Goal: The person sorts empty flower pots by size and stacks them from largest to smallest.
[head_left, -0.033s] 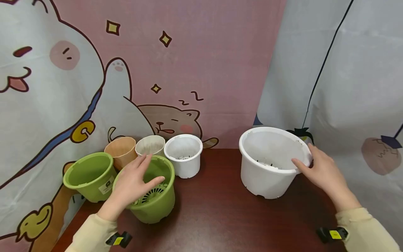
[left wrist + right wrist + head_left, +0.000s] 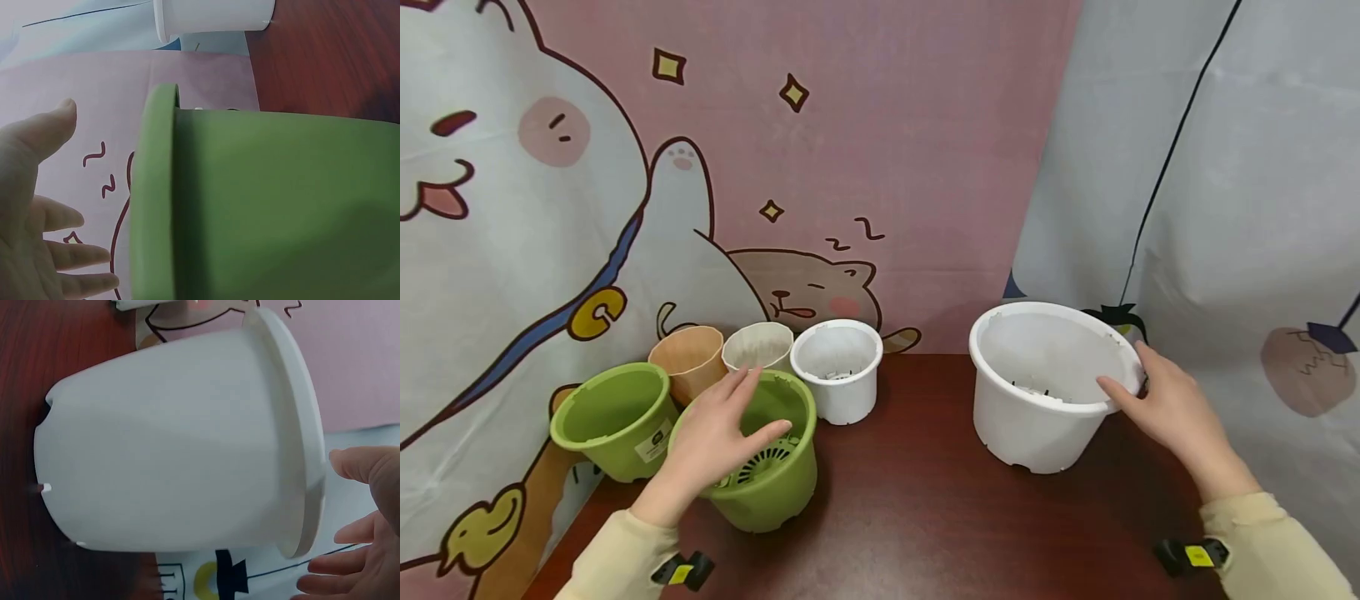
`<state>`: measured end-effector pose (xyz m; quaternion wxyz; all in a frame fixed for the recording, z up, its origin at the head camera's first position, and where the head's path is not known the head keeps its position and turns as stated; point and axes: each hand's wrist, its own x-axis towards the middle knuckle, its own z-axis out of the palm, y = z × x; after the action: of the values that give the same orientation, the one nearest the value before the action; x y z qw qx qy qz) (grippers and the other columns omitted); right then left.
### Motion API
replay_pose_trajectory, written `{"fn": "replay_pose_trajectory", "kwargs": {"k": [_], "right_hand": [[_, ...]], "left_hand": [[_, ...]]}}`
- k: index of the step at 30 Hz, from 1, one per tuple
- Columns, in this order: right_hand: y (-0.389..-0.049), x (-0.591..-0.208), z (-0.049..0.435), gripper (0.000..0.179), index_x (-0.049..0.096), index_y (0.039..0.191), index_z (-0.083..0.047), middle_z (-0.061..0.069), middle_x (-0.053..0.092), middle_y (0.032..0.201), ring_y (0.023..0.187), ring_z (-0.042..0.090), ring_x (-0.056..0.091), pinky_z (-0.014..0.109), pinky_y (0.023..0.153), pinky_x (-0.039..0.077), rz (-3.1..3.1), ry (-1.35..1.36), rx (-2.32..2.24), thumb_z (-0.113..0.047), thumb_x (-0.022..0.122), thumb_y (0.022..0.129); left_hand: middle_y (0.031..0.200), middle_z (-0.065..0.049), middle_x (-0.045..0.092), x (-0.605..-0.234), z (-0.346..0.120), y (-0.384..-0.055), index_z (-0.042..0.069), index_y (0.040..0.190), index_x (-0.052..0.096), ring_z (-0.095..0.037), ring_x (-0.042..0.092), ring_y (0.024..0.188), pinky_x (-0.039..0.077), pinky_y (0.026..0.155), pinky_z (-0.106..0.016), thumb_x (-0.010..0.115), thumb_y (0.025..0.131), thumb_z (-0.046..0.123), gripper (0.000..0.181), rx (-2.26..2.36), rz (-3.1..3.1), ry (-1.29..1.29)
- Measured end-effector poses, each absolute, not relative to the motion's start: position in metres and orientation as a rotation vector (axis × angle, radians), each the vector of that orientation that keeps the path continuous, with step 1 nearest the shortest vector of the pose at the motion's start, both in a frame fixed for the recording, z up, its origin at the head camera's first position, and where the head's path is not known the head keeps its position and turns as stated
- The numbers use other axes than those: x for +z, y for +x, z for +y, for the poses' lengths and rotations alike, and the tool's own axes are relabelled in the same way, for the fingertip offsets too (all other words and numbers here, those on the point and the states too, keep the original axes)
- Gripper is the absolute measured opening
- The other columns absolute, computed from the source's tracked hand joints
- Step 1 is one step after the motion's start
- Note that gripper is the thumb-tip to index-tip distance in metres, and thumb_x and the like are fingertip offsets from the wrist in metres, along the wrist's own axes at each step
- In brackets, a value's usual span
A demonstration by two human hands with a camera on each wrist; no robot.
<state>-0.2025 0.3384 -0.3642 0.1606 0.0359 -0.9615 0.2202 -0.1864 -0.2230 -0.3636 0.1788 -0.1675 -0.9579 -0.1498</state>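
My left hand (image 2: pixel 712 437) hovers over the near green flowerpot (image 2: pixel 775 500), thumb spread from the fingers. In the left wrist view a gap shows between those fingers and the pot's rim (image 2: pixel 153 206). At the right, my right hand (image 2: pixel 1176 408) is beside the rim of a large white flowerpot (image 2: pixel 1030 433), its thumb over the near edge in the head view. The right wrist view shows the thumb (image 2: pixel 356 464) just off that rim, with the other fingers relaxed and holding nothing. Both pots stand upright; slotted drainage holes show in the green one's floor.
A second green pot (image 2: pixel 658 417) with a label stands at the left. Behind are an orange-tan pot (image 2: pixel 688 379), a cream pot (image 2: pixel 758 337) and a smaller white pot (image 2: pixel 846 400). The dark red table (image 2: pixel 910 500) backs onto a printed cloth (image 2: pixel 887 125).
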Motion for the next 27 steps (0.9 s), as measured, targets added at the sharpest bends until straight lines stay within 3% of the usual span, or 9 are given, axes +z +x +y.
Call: {"fn": "replay_pose_trajectory", "kwargs": {"k": [4, 11, 16, 19, 27], "right_hand": [[-0.211, -0.367, 0.351, 0.088, 0.019, 0.146, 0.02, 0.048, 0.031, 0.139, 0.12, 0.065, 0.035, 0.076, 0.092, 0.032, -2.823, 0.039, 0.683, -0.044, 0.055, 0.098], [-0.219, -0.367, 0.364, 0.089, 0.016, 0.142, 0.025, 0.049, 0.036, 0.129, 0.113, 0.062, 0.043, 0.073, 0.091, 0.037, -2.92, -0.062, 0.816, -0.046, 0.05, 0.1], [-0.225, -0.367, 0.367, 0.09, 0.009, 0.141, 0.027, 0.05, 0.038, 0.125, 0.094, 0.048, 0.063, 0.055, 0.079, 0.055, -2.958, -0.116, 0.976, -0.045, 0.048, 0.102], [-0.228, -0.369, 0.368, 0.09, 0.004, 0.141, 0.027, 0.051, 0.033, 0.127, 0.083, 0.036, 0.069, 0.042, 0.068, 0.06, -2.946, -0.151, 1.163, -0.042, 0.046, 0.103], [-0.236, -0.367, 0.367, 0.069, 0.018, 0.137, 0.028, 0.045, 0.043, 0.119, 0.076, 0.023, 0.069, 0.038, 0.067, 0.06, -2.915, -0.154, 1.396, -0.027, 0.043, 0.104]], "left_hand": [[0.142, -0.026, 0.049, -0.364, -0.227, -0.185, 0.002, 0.147, 0.044, -0.045, 0.049, 0.126, 0.041, 0.1, -0.06, 0.068, 0.084, 0.061, 0.09, -0.478, -2.678, -0.472], [0.142, -0.023, 0.049, -0.367, -0.234, -0.184, 0.001, 0.148, 0.043, -0.042, 0.049, 0.127, 0.042, 0.099, -0.059, 0.069, 0.084, 0.06, 0.091, -0.548, -2.675, -0.435], [0.142, -0.025, 0.049, -0.367, -0.239, -0.182, -0.001, 0.147, 0.042, -0.043, 0.049, 0.126, 0.042, 0.098, -0.06, 0.069, 0.085, 0.06, 0.091, -0.544, -2.681, -0.42], [0.141, -0.026, 0.049, -0.368, -0.241, -0.182, -0.001, 0.147, 0.042, -0.044, 0.049, 0.126, 0.042, 0.098, -0.061, 0.07, 0.084, 0.059, 0.091, -0.542, -2.686, -0.409], [0.139, -0.028, 0.05, -0.371, -0.246, -0.18, -0.002, 0.147, 0.042, -0.046, 0.048, 0.125, 0.04, 0.099, -0.061, 0.07, 0.085, 0.058, 0.091, -0.546, -2.691, -0.394]]}}
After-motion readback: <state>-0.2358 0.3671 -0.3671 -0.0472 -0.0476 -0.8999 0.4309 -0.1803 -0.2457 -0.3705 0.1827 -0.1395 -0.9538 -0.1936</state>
